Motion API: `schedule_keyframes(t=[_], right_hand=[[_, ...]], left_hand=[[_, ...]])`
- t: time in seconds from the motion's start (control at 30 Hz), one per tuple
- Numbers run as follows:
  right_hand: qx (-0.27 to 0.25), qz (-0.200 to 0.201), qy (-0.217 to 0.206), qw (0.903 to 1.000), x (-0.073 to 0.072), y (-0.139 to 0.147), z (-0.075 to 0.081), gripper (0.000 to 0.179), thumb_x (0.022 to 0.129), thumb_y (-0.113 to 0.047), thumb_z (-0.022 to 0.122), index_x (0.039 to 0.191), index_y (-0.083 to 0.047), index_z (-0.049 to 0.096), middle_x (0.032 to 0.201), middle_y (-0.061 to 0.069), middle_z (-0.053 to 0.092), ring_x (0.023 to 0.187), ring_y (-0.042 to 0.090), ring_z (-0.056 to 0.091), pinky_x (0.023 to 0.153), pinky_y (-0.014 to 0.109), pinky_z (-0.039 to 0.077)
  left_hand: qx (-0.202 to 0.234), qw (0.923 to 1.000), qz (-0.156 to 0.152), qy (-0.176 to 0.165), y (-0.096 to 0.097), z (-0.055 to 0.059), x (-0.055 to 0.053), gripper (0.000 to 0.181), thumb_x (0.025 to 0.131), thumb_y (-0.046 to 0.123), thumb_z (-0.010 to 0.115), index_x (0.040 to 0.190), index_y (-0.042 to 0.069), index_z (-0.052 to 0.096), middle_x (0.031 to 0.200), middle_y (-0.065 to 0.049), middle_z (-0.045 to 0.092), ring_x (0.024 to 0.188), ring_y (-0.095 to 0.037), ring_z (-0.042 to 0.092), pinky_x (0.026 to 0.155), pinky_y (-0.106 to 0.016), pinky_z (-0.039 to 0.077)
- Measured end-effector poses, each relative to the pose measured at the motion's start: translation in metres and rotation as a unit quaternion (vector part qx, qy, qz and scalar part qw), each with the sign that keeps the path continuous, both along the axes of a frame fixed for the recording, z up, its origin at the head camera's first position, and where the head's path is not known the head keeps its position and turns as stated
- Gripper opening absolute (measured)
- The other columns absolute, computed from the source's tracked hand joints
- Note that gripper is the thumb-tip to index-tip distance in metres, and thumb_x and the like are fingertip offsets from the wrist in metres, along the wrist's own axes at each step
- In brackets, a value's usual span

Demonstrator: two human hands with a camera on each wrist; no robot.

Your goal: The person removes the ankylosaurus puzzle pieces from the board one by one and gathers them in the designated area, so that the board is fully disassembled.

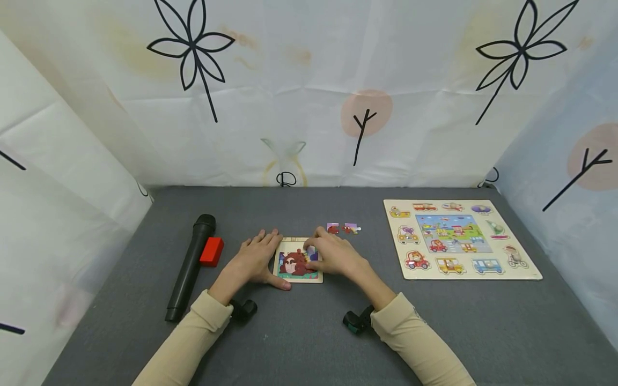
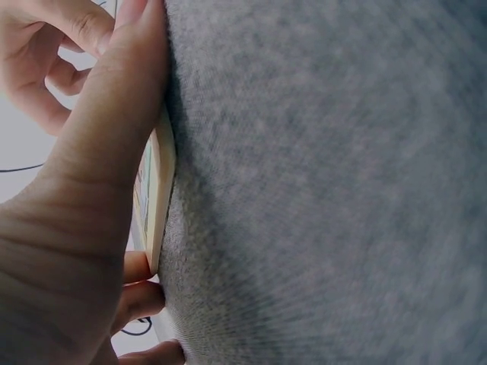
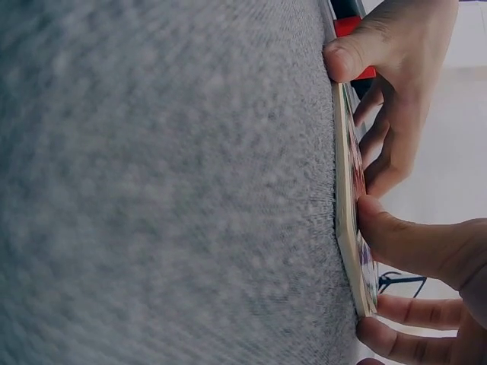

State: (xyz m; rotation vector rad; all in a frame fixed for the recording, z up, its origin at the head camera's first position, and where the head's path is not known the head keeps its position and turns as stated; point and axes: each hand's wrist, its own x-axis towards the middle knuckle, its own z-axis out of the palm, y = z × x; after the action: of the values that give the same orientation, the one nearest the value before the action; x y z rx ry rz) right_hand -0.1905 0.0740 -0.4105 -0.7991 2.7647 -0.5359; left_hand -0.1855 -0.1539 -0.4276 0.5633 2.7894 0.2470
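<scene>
A small wooden jigsaw board (image 1: 299,279) with a reddish-brown animal picture lies flat on the table. My left hand (image 1: 257,257) rests along its left side with fingers spread, the thumb by the near left corner. Over the board's right part, my right hand (image 1: 335,254) bends its thumb and index finger about a purple puzzle piece (image 1: 313,253), mostly hidden by the fingers. The right thumb (image 3: 384,228) touches the picture face in the right wrist view, other fingertips being at the board's edge. Two loose puzzle pieces, one left (image 1: 333,228) and one right (image 1: 352,228), lie beyond the right hand.
At the right lies a large wooden vehicle puzzle board (image 1: 502,268). A black microphone-shaped object (image 1: 190,268) lies on the left, with a red block (image 1: 211,252) beside it. White patterned cloth (image 1: 309,64) stands behind and along both sides of the grey table (image 1: 299,343).
</scene>
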Motion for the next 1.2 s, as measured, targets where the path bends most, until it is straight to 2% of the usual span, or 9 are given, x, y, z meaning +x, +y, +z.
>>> schedule_keyframes(t=[0.3,0.57,0.8,1.0,1.2], right_hand=[[-0.004,-0.004,0.007,1.0000,0.0008,-0.0011,0.0007,0.042,0.089,-0.031,0.081,0.126,-0.015,0.070,0.120,0.008,0.057,0.083,0.015,0.054,0.065,0.032,0.047],[-0.014,-0.012,0.016,0.9997,0.0014,-0.0025,0.0007,0.066,0.087,-0.025,0.083,0.146,-0.013,0.056,0.125,0.009,0.057,0.085,0.016,0.056,0.064,0.034,0.047],[-0.005,-0.018,0.018,0.9997,0.0014,-0.0038,0.0004,0.059,0.087,-0.025,0.083,0.141,-0.011,0.061,0.126,0.010,0.057,0.087,0.017,0.057,0.068,0.037,0.051],[-0.016,-0.019,0.027,0.9993,0.0019,-0.0033,0.0006,0.059,0.085,-0.023,0.085,0.138,-0.014,0.062,0.122,0.010,0.057,0.090,0.019,0.059,0.072,0.042,0.054],[-0.029,-0.022,0.027,0.9989,0.0018,-0.0040,0.0010,0.053,0.084,-0.021,0.086,0.131,-0.012,0.063,0.117,0.010,0.056,0.083,0.018,0.056,0.066,0.039,0.051]], left_hand=[[0.002,1.0000,0.003,0.002,0.0005,0.0002,0.0007,0.126,0.066,0.071,0.085,0.159,0.006,0.030,0.166,-0.022,0.030,0.152,-0.051,0.028,0.115,-0.072,0.029],[-0.004,1.0000,0.003,0.004,0.0007,0.0013,0.0009,0.126,0.066,0.072,0.084,0.159,0.006,0.030,0.167,-0.022,0.029,0.152,-0.050,0.028,0.116,-0.072,0.029],[-0.002,1.0000,0.000,0.005,0.0003,-0.0002,0.0004,0.126,0.066,0.072,0.084,0.159,0.005,0.030,0.166,-0.022,0.030,0.152,-0.051,0.028,0.115,-0.072,0.029],[-0.005,1.0000,-0.005,0.006,-0.0001,-0.0016,0.0001,0.125,0.067,0.072,0.084,0.158,0.005,0.031,0.166,-0.023,0.030,0.152,-0.051,0.029,0.115,-0.073,0.029],[-0.007,0.9999,-0.003,0.006,0.0008,-0.0009,-0.0004,0.125,0.067,0.073,0.083,0.159,0.007,0.031,0.167,-0.021,0.029,0.152,-0.051,0.028,0.115,-0.072,0.029]])
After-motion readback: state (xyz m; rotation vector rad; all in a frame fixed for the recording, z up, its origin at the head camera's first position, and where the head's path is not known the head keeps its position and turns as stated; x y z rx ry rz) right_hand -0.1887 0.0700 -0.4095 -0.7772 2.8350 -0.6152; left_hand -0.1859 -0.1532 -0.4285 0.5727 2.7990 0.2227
